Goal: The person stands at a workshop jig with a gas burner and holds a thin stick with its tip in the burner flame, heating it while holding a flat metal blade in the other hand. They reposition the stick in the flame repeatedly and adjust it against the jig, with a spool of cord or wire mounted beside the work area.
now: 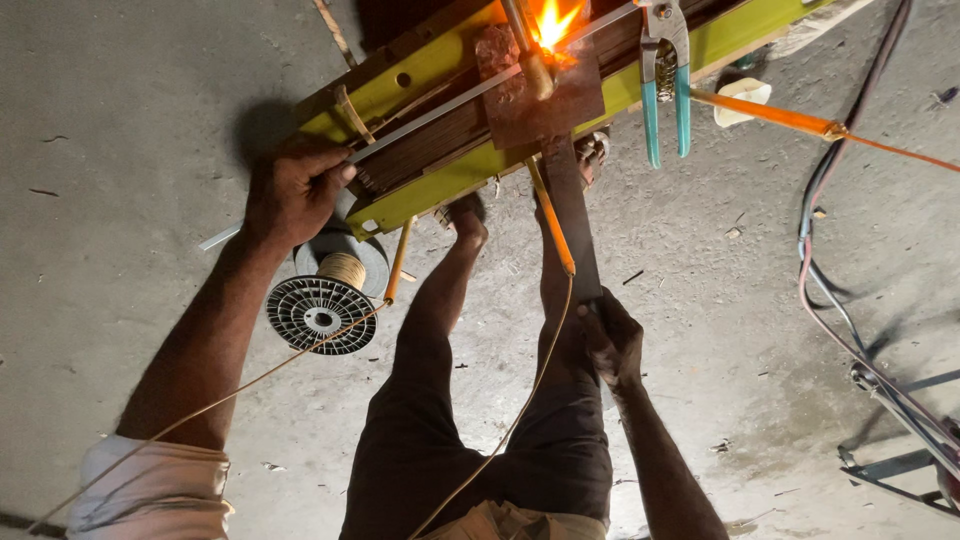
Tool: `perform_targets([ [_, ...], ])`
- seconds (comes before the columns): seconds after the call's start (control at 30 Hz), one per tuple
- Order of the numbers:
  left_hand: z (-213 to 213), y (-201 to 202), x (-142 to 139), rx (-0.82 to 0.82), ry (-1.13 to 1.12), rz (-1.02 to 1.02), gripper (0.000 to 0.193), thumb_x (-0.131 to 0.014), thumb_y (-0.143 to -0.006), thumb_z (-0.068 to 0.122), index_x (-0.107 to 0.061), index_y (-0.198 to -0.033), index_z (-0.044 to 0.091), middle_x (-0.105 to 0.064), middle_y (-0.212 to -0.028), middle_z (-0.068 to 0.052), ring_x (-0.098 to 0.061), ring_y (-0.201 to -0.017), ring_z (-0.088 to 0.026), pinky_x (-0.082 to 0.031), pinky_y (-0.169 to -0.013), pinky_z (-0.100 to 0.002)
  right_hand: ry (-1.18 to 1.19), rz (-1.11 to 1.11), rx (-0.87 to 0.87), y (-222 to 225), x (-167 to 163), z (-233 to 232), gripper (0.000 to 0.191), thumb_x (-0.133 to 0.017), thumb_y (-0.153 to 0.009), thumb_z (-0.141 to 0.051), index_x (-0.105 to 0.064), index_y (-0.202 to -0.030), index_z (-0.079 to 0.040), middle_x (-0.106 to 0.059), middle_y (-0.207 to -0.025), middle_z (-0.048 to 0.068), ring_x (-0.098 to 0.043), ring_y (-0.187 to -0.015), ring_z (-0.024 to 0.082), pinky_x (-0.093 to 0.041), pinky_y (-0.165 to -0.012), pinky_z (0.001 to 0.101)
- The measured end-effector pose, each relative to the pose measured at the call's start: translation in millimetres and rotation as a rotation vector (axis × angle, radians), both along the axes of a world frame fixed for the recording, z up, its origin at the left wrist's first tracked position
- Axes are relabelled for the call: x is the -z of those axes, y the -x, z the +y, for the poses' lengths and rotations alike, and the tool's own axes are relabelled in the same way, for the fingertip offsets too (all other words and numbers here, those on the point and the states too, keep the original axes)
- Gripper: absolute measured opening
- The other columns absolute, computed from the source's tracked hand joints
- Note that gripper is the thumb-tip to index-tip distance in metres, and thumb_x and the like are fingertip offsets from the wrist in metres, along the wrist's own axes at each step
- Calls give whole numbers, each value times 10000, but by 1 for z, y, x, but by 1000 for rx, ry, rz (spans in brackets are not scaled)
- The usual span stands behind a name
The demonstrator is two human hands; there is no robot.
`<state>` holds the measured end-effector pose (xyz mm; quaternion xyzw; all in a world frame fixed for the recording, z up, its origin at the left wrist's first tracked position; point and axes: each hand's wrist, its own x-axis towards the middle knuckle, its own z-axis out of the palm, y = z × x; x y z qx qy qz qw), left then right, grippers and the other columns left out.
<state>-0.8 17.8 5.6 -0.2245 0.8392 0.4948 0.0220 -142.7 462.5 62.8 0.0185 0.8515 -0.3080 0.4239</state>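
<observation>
Fingers of my left hand (293,190) are curled shut round a thin grey metal rod (440,112), gripping it near its lower end, right beside the end of the yellow-green frame (430,70). Rod runs up and right along the frame, across the dark middle strip, to the flame (553,22) at the top edge. My right hand (612,340) is closed tight on the lower end of a long flat dark metal bar (572,215); bar goes straight up to a rusty brown plate (550,100) sitting on the frame just under the flame. Fingers wrap the bar fully, no gap visible.

Brass-tipped torch nozzle (535,70) comes down from the top, tip touching the plate where the fire burns. Pliers with teal handles (665,95) lie on the frame to the right of the flame, handles pointing down. Orange-sleeved rod (765,112) sticks out to the right, past the frame edge.

Black plastic wire spool (322,312) sits on the concrete floor (120,130) just below my left wrist; tan wire winding on it. Thin tan wire (200,410) trails from the spool down-left across my forearm. Second orange-sleeved wire (550,215) runs from the plate area down between my legs. Both bare feet rest under the frame; can't tell if they touch it. Bundle of dark cables (820,250) lies on the floor at right, well apart from my hands.
</observation>
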Motion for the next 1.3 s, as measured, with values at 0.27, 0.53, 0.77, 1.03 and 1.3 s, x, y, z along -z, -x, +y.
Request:
perform_targets([
  [0.27, -1, -1, 4, 7, 29, 3, 220, -688, -1061, 168, -724, -1183, -11, -739, -1059, -174, -727, -982, -284, -569, -842, -389, 131, -188, 263, -1, -5, -4, 353, -706, -951, -235, -695, -1218, -4, -568, -751, -30, -451, -612, 49, -360, -521, 244],
  [0.53, 0, -1, 1, -19, -62, -41, 234, -669, -1064, 163, -720, -1238, 16, -747, -1059, -165, -741, -957, -272, -568, -827, -369, 37, -19, 50, 1, -6, -7, 335, -671, -963, -255, -689, -1199, -18, -604, -752, -11, -496, -664, 49, -435, -559, 244],
  [0.77, -1, -2, 2, 11, 52, 9, 244, -673, -1073, 202, -731, -1230, 25, -741, -1074, -174, -730, -977, -292, -566, -834, -377, 31, -18, 38, 1, -5, -7, 363, -681, -952, -267, -691, -1218, -20, -628, -769, -5, -516, -704, 46, -459, -598, 240],
  [1.03, 2, -3, 5, -16, 0, -50, 251, -674, -1081, 229, -737, -1215, 26, -738, -1045, -143, -729, -965, -258, -573, -815, -373, 32, 28, -19, 1, -2, -3, 363, -679, -961, -254, -688, -1236, -17, -650, -810, 2, -535, -700, 55, -471, -600, 249],
  [1.3, 3, -2, 3, -16, 28, -34, 231, -689, -1064, 167, -736, -1226, 10, -751, -1056, -147, -737, -946, -245, -578, -805, -365, 64, -16, 51, -1, 1, 1, 371, -689, -956, -268, -689, -1241, -30, -649, -808, 1, -538, -706, 46, -470, -597, 242],
])
